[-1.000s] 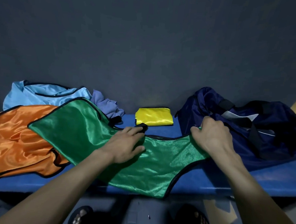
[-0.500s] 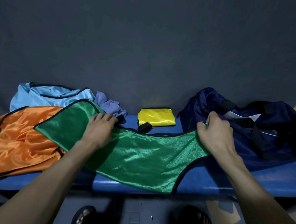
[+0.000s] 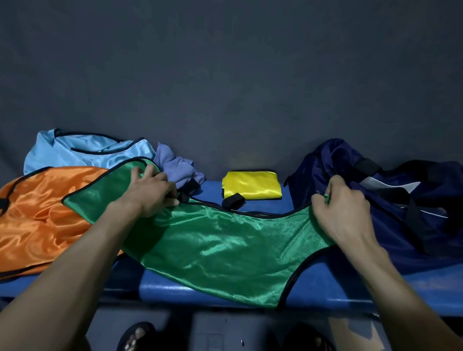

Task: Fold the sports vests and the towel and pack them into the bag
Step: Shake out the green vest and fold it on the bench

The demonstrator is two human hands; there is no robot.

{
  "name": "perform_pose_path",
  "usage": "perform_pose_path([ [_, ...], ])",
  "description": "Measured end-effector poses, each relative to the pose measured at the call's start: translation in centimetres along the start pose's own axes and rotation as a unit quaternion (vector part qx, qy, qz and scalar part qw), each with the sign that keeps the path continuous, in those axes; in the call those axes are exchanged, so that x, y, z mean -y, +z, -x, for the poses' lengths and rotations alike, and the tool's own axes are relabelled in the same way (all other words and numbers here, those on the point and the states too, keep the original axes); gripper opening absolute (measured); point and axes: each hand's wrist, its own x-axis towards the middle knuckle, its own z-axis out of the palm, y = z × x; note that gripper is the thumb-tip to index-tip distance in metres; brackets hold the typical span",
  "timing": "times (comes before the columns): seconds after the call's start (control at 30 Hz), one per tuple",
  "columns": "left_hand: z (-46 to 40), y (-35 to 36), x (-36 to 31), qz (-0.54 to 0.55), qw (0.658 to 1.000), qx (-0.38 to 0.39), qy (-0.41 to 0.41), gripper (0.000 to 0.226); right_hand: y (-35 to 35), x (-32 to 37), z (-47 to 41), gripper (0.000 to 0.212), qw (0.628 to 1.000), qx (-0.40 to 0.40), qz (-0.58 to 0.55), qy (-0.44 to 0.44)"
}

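- Green satin, black-trimmed: the green vest [image 3: 220, 245] lies spread across the blue desk [image 3: 421, 290], with its near edge hanging over the desk's front and its left part lying over the orange vest [image 3: 38, 217].
- The left hand [image 3: 148, 192] lies palm down on the green vest's upper left part, fingers reaching its far edge; whether they grasp the cloth or only press on it I cannot tell.
- The right hand [image 3: 342, 209] is clenched round the green vest's right end, a bit of green cloth showing at the knuckles, right in front of the bag [image 3: 386, 201].
- The bag is dark navy with black straps and sits at the right end of the desk, touching the vest's right end.
- A folded yellow vest [image 3: 251, 184] lies at the back of the desk between the hands, with a black strap [image 3: 233, 201] just in front of it.
- A light blue vest [image 3: 85, 150] lies crumpled at the back left, behind the orange one.
- The purple towel [image 3: 176, 166] is bunched just beyond the left hand.
- Two feet in sandals [image 3: 136, 340] show on the floor below.
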Motion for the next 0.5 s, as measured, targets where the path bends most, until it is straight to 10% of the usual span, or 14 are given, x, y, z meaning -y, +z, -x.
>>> perform_pose_path([
  [0.2,-0.7,-0.2,0.0,0.008,0.999,0.043,-0.002,0.048,0.3,0.1,-0.5,0.018,1.000,0.001,0.009,-0.002],
  [0.37,-1.2,0.3,-0.1,0.205,0.976,-0.068,-0.014,0.019,0.5,0.1,-0.8,0.018,1.000,0.001,0.017,-0.002],
  [0.5,-1.8,0.8,-1.4,0.110,0.990,-0.087,-0.034,0.020,0.6,0.3,-0.8,0.018,1.000,0.000,0.018,-0.003],
])
